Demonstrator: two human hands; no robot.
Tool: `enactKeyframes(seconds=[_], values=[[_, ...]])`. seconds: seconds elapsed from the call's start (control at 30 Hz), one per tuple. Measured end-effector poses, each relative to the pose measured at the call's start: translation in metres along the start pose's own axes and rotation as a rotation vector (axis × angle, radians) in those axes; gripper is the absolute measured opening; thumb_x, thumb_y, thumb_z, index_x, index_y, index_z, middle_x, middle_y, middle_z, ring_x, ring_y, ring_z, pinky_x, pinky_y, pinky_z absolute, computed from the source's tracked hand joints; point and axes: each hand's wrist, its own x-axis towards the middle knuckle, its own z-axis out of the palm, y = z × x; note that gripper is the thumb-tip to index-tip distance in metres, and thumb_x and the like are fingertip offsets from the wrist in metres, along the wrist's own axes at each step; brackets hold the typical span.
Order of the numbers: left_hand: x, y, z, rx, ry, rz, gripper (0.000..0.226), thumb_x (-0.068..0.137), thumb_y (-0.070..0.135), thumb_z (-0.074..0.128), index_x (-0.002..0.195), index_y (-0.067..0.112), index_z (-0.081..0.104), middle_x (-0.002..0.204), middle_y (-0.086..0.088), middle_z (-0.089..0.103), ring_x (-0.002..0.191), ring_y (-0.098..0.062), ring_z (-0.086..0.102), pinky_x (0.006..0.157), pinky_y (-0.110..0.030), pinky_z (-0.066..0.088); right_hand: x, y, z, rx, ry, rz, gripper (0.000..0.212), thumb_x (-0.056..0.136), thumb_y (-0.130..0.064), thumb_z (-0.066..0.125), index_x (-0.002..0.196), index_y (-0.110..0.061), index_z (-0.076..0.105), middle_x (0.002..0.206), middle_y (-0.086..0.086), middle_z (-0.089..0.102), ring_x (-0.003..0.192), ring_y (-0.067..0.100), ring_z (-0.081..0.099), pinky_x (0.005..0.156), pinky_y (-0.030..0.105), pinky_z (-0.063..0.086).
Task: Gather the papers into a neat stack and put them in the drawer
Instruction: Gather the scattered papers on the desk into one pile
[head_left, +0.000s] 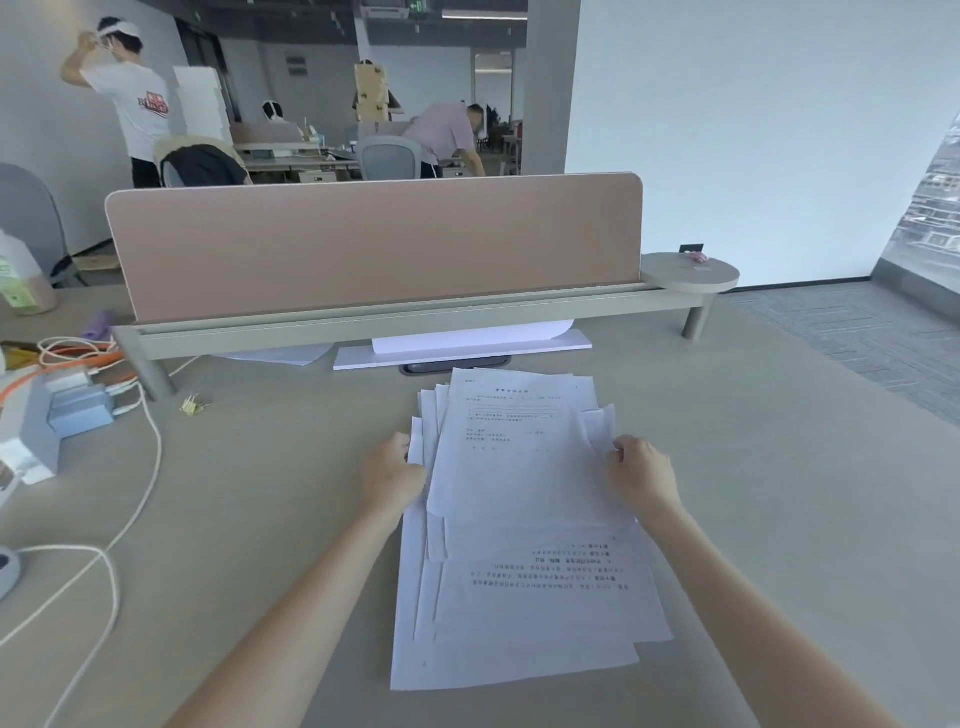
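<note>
1. Both our hands pinch the upper sheaf of papers (514, 447) by its side edges: left hand (390, 475) closed on the left edge, right hand (640, 474) closed on the right edge.
2. We see the desk (753, 467) carrying everything; no drawer is in view.
3. We judge the gathering about half done: the upper sheaf overlaps a lower pile (524, 613) nearer us, and both are fanned, with corners sticking out.
4. We still have to square the edges, merge the two piles and carry them to the drawer.
5. More white sheets (467, 338) lie under the divider shelf (395, 325); we cannot tell whether they belong.
</note>
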Motion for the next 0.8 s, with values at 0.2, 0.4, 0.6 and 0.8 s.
enactKeyframes(seconds=[0.2, 0.4, 0.6, 0.8], values=[[0.004, 0.000, -0.001, -0.066, -0.018, 0.020, 0.039, 0.077, -0.006, 0.047, 0.100, 0.014, 0.071, 0.090, 0.003, 0.072, 0.080, -0.014, 0.065, 0.059, -0.022, 0.049, -0.005, -0.014, 0.007, 0.074, 0.013, -0.117, 0.029, 0.071, 0.009, 0.039, 0.061, -0.016, 0.029, 0.069, 0.008, 0.019, 0.072, 0.022, 0.017, 0.062, 0.038, 0.009], [0.015, -0.001, -0.006, -0.029, 0.011, -0.037, 0.031, 0.083, 0.004, 0.040, 0.096, 0.016, 0.066, 0.088, 0.001, 0.061, 0.081, -0.023, 0.054, 0.059, -0.027, 0.038, 0.006, -0.007, 0.012, 0.036, 0.055, -0.031, 0.021, 0.079, 0.003, 0.045, 0.064, -0.003, 0.058, 0.066, 0.026, 0.048, 0.071, 0.041, 0.039, 0.056, 0.035, 0.034], [0.022, 0.002, 0.000, -0.001, -0.046, -0.009, 0.028, 0.081, -0.003, 0.042, 0.087, 0.009, 0.066, 0.080, -0.002, 0.059, 0.073, -0.022, 0.048, 0.065, -0.029, 0.037, 0.004, -0.021, 0.008, -0.098, 0.025, -0.093, 0.038, 0.068, 0.010, 0.039, 0.058, -0.020, 0.019, 0.059, 0.004, 0.015, 0.062, 0.022, 0.015, 0.056, 0.038, 0.005], [0.025, -0.001, -0.001, -0.058, -0.033, -0.005, 0.033, 0.083, -0.001, 0.047, 0.094, 0.014, 0.074, 0.088, 0.003, 0.069, 0.086, -0.019, 0.063, 0.072, -0.027, 0.049, 0.005, -0.023, 0.011, -0.020, 0.005, -0.132, 0.020, 0.065, 0.006, 0.041, 0.061, -0.012, 0.035, 0.074, 0.011, 0.023, 0.068, 0.023, 0.016, 0.064, 0.036, 0.014]])
